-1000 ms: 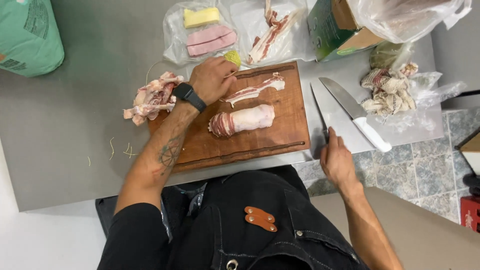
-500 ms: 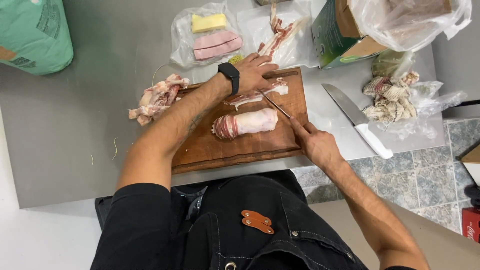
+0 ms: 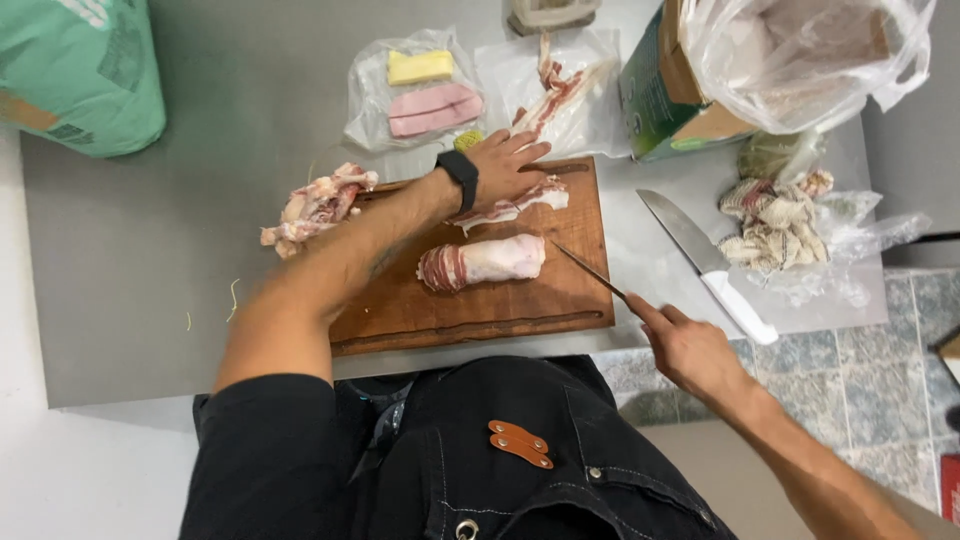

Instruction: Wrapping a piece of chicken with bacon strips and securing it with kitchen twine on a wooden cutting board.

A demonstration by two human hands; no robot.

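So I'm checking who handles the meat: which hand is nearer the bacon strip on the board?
Left. The left hand rests right at the bacon strip, fingers spread above it. The right hand is off the wooden board's near right corner, holding a thin knife.

The cutting board (image 3: 500, 300) is warm brown wood on a grey table (image 3: 130, 280). The meat roll (image 3: 483, 262) on it is pale pink, with red and white stripes at its 9 o'clock end. At 12 o'clock lie a yellow block (image 3: 420, 67) and pink slices (image 3: 435, 108). The bag (image 3: 75, 70) at 10 o'clock is green. The big knife (image 3: 705, 262) has a white handle. The watch (image 3: 460, 168) is black.
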